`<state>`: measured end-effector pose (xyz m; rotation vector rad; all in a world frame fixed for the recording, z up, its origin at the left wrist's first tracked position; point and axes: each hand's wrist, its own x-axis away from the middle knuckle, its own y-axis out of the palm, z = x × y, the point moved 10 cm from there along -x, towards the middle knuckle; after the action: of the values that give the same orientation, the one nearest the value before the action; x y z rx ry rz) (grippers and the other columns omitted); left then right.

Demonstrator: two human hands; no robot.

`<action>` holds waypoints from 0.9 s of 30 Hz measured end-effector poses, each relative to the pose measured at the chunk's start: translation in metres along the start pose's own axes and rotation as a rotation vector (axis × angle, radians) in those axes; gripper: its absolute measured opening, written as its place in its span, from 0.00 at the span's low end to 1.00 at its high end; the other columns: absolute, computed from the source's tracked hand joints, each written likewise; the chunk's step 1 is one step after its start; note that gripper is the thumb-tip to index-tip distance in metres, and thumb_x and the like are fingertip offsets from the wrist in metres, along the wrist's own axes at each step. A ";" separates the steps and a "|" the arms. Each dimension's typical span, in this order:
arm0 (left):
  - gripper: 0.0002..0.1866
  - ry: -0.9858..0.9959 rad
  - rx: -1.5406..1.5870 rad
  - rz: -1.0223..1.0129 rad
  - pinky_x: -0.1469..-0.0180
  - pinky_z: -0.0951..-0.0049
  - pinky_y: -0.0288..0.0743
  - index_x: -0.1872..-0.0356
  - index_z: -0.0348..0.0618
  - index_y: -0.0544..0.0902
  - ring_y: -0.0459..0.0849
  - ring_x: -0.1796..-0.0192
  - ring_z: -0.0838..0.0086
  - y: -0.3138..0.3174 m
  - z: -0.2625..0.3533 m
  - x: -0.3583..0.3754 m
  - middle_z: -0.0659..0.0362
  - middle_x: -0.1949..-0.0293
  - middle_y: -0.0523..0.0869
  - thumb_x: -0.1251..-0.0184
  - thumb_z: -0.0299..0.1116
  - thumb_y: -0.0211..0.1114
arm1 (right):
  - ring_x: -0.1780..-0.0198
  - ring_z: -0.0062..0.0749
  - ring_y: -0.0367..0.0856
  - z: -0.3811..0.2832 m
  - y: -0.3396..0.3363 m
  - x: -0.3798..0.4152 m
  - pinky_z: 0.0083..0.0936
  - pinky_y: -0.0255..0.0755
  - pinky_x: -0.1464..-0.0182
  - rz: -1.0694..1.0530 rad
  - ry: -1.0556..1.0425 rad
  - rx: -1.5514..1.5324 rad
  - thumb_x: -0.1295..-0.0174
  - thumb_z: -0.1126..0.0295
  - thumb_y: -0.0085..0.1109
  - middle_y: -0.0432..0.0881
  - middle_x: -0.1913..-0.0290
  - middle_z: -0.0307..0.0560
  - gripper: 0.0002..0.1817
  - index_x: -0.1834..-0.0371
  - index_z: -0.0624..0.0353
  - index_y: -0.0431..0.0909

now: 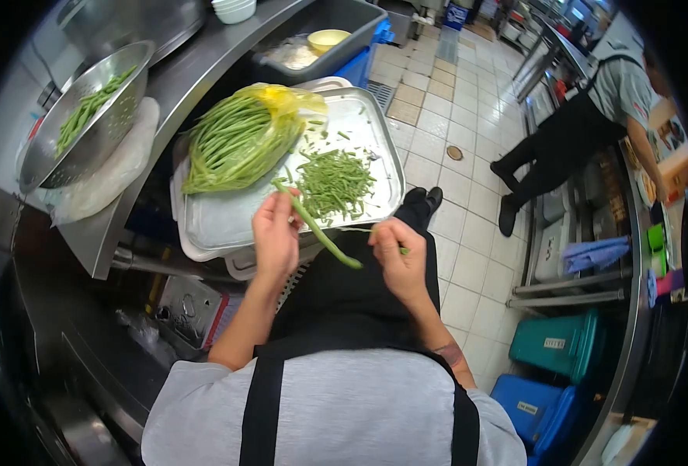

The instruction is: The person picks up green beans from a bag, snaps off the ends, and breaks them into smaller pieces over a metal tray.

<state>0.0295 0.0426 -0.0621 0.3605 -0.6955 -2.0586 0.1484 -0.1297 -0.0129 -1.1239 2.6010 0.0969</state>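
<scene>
Long green bean (pixel 318 230): pinched in my left hand (pixel 276 237), its end near my right hand (pixel 397 260), which grips a snapped tip; both before the steel tray (pixel 220 221); risk: tips dropping past the tray onto the tiled floor (pixel 453 116).

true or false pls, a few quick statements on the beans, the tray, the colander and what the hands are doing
1. The left hand holds a long green bean. True.
2. The metal tray carries a yellow bag of beans and a pile of cut pieces. True.
3. The colander is empty. False: some green beans lie in it.
4. The right hand rests flat on the tray. False: it is raised in front of the tray, pinching a small green piece.
5. Another person stands across the aisle. True.
</scene>
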 end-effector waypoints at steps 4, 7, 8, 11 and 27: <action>0.11 0.109 0.044 0.118 0.72 0.81 0.63 0.60 0.36 0.77 0.67 0.74 0.85 -0.073 0.036 -0.032 0.65 0.75 0.73 0.30 0.34 0.54 | 0.84 0.11 0.58 0.002 -0.031 -0.007 0.11 0.51 0.81 0.168 0.060 -0.222 0.30 0.65 0.44 0.63 0.84 0.31 0.15 0.73 0.62 0.71; 0.11 0.191 0.107 0.268 0.71 0.82 0.63 0.59 0.36 0.77 0.68 0.74 0.83 -0.116 0.060 -0.033 0.65 0.75 0.73 0.30 0.35 0.54 | 0.84 0.10 0.57 0.003 -0.050 -0.022 0.11 0.49 0.82 0.291 0.053 -0.299 0.30 0.65 0.44 0.62 0.84 0.30 0.16 0.73 0.62 0.71; 0.11 0.197 0.107 0.278 0.71 0.82 0.63 0.59 0.36 0.77 0.68 0.74 0.83 -0.121 0.062 -0.032 0.65 0.75 0.73 0.30 0.35 0.54 | 0.83 0.12 0.60 0.005 -0.048 -0.031 0.13 0.53 0.81 0.245 0.050 -0.299 0.31 0.65 0.45 0.66 0.83 0.34 0.14 0.70 0.64 0.73; 0.11 0.185 0.143 0.331 0.71 0.82 0.64 0.59 0.37 0.77 0.68 0.74 0.83 -0.123 0.064 -0.024 0.65 0.75 0.73 0.30 0.35 0.55 | 0.79 0.22 0.70 -0.011 -0.012 -0.066 0.20 0.65 0.75 0.069 0.000 0.048 0.33 0.67 0.49 0.75 0.79 0.44 0.12 0.63 0.66 0.76; 0.12 0.043 0.175 0.233 0.72 0.82 0.67 0.60 0.34 0.77 0.68 0.75 0.83 -0.082 0.039 -0.030 0.64 0.74 0.73 0.31 0.35 0.56 | 0.76 0.39 0.78 -0.039 0.101 -0.010 0.31 0.72 0.76 -0.348 -0.509 0.748 0.51 0.74 0.61 0.75 0.76 0.44 0.06 0.68 0.57 0.77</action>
<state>-0.0283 0.1164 -0.0809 0.4026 -0.8530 -1.7705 0.0725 -0.0597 0.0209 -1.0507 1.7179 -0.5452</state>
